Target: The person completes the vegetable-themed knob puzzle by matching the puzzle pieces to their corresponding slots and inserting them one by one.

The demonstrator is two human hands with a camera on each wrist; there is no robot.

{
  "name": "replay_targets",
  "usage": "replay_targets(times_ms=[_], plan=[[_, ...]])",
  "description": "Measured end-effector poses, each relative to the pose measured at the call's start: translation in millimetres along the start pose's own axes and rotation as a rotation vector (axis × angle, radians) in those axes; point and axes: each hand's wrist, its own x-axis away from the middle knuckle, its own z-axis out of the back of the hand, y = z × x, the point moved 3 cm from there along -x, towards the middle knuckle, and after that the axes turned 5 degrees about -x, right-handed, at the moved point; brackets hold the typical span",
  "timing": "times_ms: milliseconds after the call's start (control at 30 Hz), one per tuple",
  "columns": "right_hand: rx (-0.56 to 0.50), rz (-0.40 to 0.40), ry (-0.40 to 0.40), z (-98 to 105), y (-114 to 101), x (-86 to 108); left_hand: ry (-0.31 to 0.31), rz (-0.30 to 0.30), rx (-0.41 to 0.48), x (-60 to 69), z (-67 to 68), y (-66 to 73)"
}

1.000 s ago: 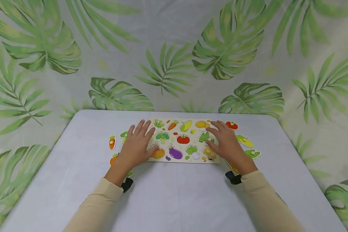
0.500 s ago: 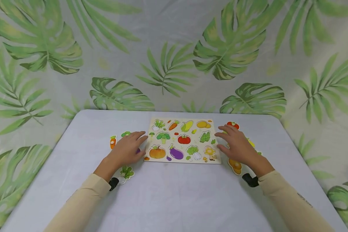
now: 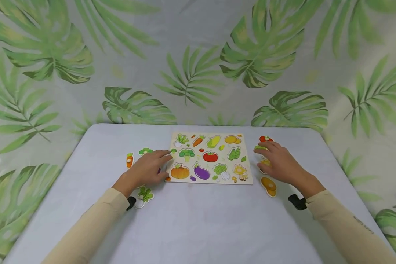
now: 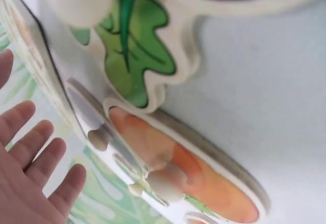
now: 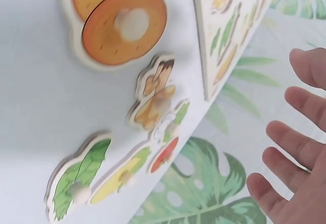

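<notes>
two hands [image 3: 144, 170] [image 3: 281, 164], fingers [image 4: 46, 162] parted, gripping nothing, flank a rectangular board [image 3: 231, 167] near knobbed cutouts [image 3: 268, 186].

Before you stands a white-surfaced table [image 3: 201, 223], its far corners rounded. Beyond its rear edge and along both sides, you face a pale backdrop [image 3: 191, 33] printed with green leaves [image 3: 52, 47], lightly creased. Lighting is soft.
</notes>
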Motion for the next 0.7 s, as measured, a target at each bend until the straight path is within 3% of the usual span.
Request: replay_targets(times_ms=[133, 367, 533, 700], plan=[[-0.003, 0.0, -0.021, 1, 2, -2.7, -0.051, 0.038, 0.007, -5.3, -5.1, -3.7], [0.027, 0.027, -0.014, 9, 0, -6.2, -0.21, 0.092, 0.077, -13.5, -13.8, -7.2], [0.03, 0.029, -0.014, 17, 3, -5.1, -0.285, 0.074, 0.145, -14.3, -14.9, -9.8], [0.027, 0.013, -0.016, 21, 6, -5.9, -0.321, 0.062, 0.182, -17.5, -14.7, -9.1]])
